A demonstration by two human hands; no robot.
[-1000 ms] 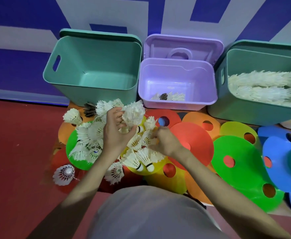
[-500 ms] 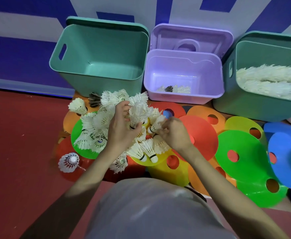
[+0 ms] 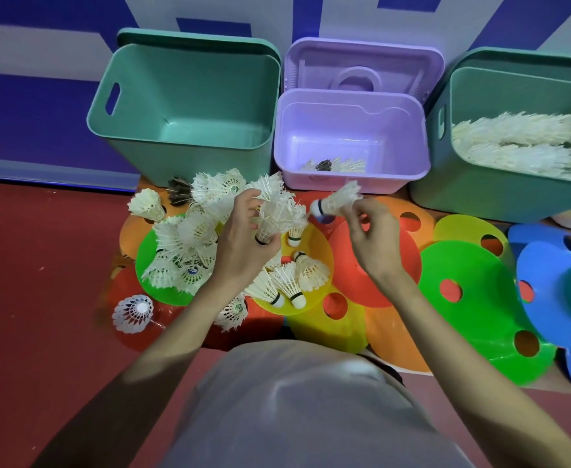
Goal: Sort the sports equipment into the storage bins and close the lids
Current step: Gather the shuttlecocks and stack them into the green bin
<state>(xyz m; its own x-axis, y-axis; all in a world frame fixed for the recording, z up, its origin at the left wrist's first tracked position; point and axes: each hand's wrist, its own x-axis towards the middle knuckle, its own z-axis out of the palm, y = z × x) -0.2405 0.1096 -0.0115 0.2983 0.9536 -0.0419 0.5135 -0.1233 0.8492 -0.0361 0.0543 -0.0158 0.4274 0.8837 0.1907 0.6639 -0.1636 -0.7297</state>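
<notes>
My left hand [image 3: 243, 244] grips a stack of white shuttlecocks [image 3: 277, 214] above the pile of loose shuttlecocks [image 3: 189, 244]. My right hand [image 3: 372, 238] pinches a single white shuttlecock [image 3: 336, 201] by its feathers, cork pointing left, just in front of the purple bin [image 3: 351, 177]. That bin holds a few shuttlecocks [image 3: 331, 165]. The left green bin [image 3: 182, 157] stands open with nothing inside. The right green bin [image 3: 480, 194] holds rows of stacked shuttlecocks [image 3: 520, 143].
Flat cone discs in orange, red [image 3: 372, 265], yellow, green [image 3: 473, 298] and blue [image 3: 554, 292] cover the floor under and right of my hands. The purple lid [image 3: 362, 65] and green lids lean on the wall behind the bins. One shuttlecock [image 3: 132, 312] lies apart at left.
My right hand has lifted a single shuttlecock out of the pile and up toward the purple bin. My left hand keeps hold of its stack, raised slightly.
</notes>
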